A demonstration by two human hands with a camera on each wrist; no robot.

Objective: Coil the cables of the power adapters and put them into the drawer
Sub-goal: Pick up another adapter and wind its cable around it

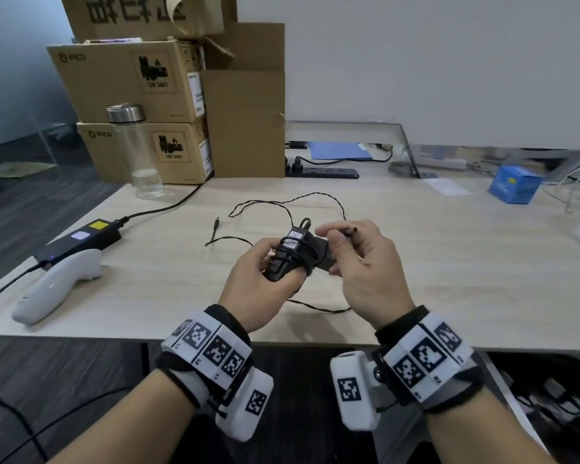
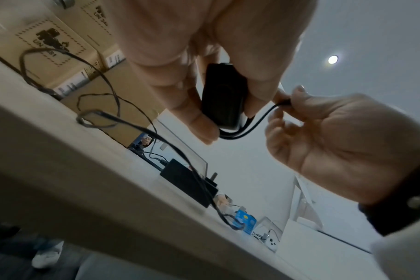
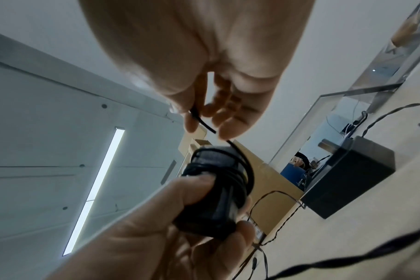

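Left fingers: the left hand has its fingers curled round the small black plastic power adapter, holding it in the air above the near middle of the surface, thumb pressing the wraps in place.

Right fingers: the right hand pinches the free end of the thin black cable between thumb and forefinger; the other fingers are loosely curled and carry nothing.

Adapter in hand: several turns of cable already lie round its body, seen clearly from the right wrist. Only a short tail remains, running from the body to the pinch.

Done so far: by my reading, the coiling of this adapter is nearly complete; the tail has yet to be wrapped or tucked.

Second adapter: a boxy black adapter with metal prongs sits on the surface beyond the hands, mostly hidden from the head view. Its long twisted dark cable sprawls uncoiled toward the middle, the barrel plug lying loose.

Left to do: finish the tail, coil the second cable, stow both. No drawer shows in any view.

Nearby: a large black power brick with a yellow label, a white handheld controller, a clear bottle with a steel cap, and brown cardboard boxes occupy the left side.
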